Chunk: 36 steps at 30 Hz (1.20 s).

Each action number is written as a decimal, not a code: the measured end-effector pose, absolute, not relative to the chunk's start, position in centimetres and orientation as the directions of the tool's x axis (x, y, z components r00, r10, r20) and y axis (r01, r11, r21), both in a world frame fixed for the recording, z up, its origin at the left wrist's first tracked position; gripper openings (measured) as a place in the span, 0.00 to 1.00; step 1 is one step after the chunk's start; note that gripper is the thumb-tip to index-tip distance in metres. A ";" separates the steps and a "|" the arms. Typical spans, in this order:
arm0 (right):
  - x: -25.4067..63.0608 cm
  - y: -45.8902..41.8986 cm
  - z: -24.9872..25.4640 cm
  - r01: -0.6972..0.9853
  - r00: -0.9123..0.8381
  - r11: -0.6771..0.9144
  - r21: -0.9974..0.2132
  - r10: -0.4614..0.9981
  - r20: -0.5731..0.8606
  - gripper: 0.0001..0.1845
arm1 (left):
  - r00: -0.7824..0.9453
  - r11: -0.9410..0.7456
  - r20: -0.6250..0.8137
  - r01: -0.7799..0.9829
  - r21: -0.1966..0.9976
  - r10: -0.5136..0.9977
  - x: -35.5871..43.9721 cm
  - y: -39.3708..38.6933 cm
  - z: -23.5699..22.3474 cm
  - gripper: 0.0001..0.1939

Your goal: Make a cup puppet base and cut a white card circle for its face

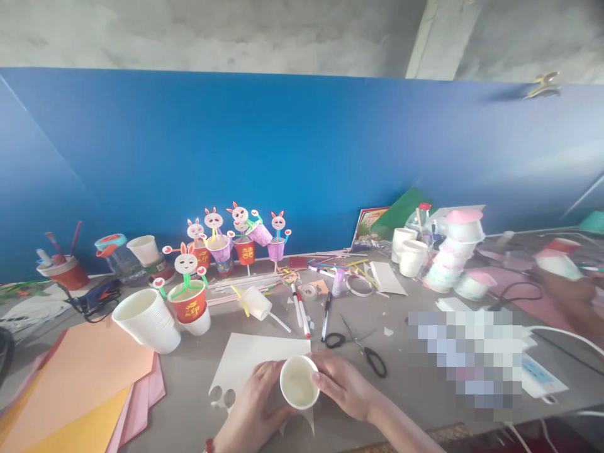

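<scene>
A small white paper cup (299, 382) is held upright between both hands near the front edge of the table, its open mouth facing up. My left hand (252, 402) wraps its left side with curled fingers. From the right, my right hand (343, 384) grips the rim, thumb on the edge. Under the cup lies a white paper sheet (255, 358) with round holes cut near its lower left corner. Black-handled scissors (361, 349) lie just right of the sheet.
Orange, yellow and pink paper sheets (89, 384) lie at front left beside a stack of white cups (148, 321). Bunny-faced cup crafts (236, 242) stand along the blue wall. Markers (302, 311), tape rolls, more cups (410, 251) and cables fill the right side.
</scene>
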State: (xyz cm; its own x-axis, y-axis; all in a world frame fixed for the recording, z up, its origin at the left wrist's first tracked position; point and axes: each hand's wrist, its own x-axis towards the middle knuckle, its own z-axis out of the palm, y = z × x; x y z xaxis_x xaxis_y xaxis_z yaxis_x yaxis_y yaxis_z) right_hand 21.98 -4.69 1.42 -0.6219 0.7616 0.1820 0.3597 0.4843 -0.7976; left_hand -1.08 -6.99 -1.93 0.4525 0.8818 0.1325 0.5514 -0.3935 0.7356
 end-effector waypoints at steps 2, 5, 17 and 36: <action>22.0 -4.6 1.3 0.363 -0.623 0.488 -0.794 0.761 0.183 0.34 | 0.461 -0.397 0.128 0.554 0.732 0.878 -1.1 -7.1 -1.8 0.27; 22.1 -4.6 1.1 0.367 -0.623 0.492 -0.789 0.760 0.184 0.34 | 0.479 -0.425 0.141 0.560 0.711 0.867 -1.1 -7.3 -1.8 0.30; 22.1 -4.8 1.3 0.361 -0.636 0.526 -0.770 0.743 0.209 0.35 | 0.488 -0.452 0.162 0.564 0.691 0.858 -0.8 -7.0 -1.8 0.26; 25.5 4.2 1.1 0.885 -0.444 0.446 -0.131 0.895 0.051 0.15 | 0.486 -0.509 0.241 0.553 0.659 0.840 -1.3 -6.7 -3.8 0.30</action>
State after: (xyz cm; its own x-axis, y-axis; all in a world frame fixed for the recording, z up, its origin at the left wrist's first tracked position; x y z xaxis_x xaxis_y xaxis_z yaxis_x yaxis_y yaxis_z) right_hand 25.48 4.22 1.05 -0.4437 0.8947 0.0506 0.8852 0.4464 -0.1311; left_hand -1.33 -6.68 -3.75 0.4860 0.8400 0.2413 0.5531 -0.5094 0.6592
